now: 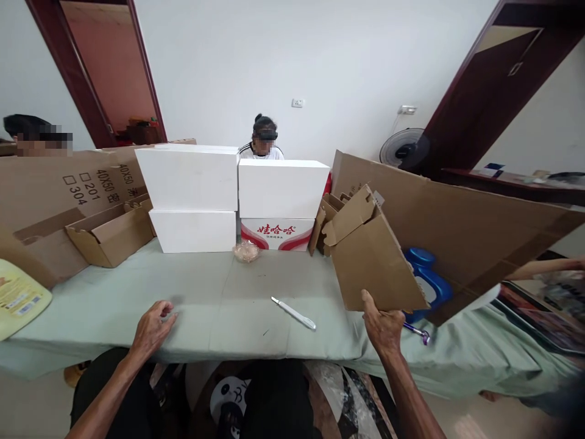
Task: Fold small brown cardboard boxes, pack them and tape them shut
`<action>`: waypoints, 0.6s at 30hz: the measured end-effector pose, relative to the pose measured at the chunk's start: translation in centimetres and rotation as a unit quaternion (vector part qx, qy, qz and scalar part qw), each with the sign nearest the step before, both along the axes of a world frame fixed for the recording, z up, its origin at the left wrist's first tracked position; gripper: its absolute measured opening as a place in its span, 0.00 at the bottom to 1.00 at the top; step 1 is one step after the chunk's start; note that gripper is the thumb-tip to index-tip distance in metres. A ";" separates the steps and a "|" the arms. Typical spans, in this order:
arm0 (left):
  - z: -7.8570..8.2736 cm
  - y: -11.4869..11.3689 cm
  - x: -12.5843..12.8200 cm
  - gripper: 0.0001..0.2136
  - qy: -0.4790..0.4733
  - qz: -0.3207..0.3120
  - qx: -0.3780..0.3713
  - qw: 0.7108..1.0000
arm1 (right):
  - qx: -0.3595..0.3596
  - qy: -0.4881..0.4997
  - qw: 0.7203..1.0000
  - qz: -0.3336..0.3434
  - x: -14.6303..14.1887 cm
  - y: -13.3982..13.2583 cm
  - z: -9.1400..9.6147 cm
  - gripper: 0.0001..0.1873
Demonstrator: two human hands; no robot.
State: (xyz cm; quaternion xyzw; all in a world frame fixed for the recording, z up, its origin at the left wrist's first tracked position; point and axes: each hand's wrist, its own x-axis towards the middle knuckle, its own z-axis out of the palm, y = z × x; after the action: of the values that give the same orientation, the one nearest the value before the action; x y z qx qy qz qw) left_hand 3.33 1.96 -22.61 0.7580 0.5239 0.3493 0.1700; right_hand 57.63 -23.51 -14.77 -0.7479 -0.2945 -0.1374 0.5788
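Observation:
My right hand [382,326] grips the lower edge of a brown cardboard box [375,256], which it holds tilted above the right side of the table. The thumb lies on its near face. Behind the box's right edge stands a blue jug [429,283], partly hidden. A shiny purple-handled tool [417,333] lies beside my right hand. My left hand [154,326] rests near the table's front edge, fingers loosely bent and apart, with nothing in it. Between my hands a white craft knife [294,313] lies on the green tablecloth [219,305].
Stacked white boxes [192,180] and a red-and-white printed carton [278,234] stand at the back. A small clear plastic bag [245,250] sits before them. Cardboard panels [457,213] flank both sides. A yellow bottle [22,299] lies at left. Another person [264,137] sits opposite.

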 end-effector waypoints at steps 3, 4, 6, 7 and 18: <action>-1.4 -0.1 0.2 0.13 0.006 -0.005 -0.007 1.000 | -0.032 -0.013 0.999 -0.004 0.8 0.9 0.4 0.32; -1.7 -0.2 0.2 0.13 0.008 -0.005 -0.010 1.000 | -0.043 -0.018 0.999 -0.006 1.0 1.2 0.5 0.31; -2.1 -0.2 0.1 0.14 0.016 -0.002 -0.013 1.000 | -0.069 -0.030 0.997 -0.012 1.2 1.8 0.8 0.29; -2.3 -0.2 0.1 0.14 0.020 0.000 -0.012 1.000 | -0.084 -0.035 0.996 -0.016 1.4 2.1 0.9 0.27; -4.0 -0.2 0.1 0.15 0.043 0.010 0.030 0.999 | -0.207 -0.064 0.976 -0.019 2.9 7.2 3.5 0.22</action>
State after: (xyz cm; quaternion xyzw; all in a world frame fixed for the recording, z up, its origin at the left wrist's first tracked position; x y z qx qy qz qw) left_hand 3.43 1.79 -26.59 0.7722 0.5273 0.3332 0.1208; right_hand 60.56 -16.34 -11.31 -0.8469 -0.3384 -0.1318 0.3884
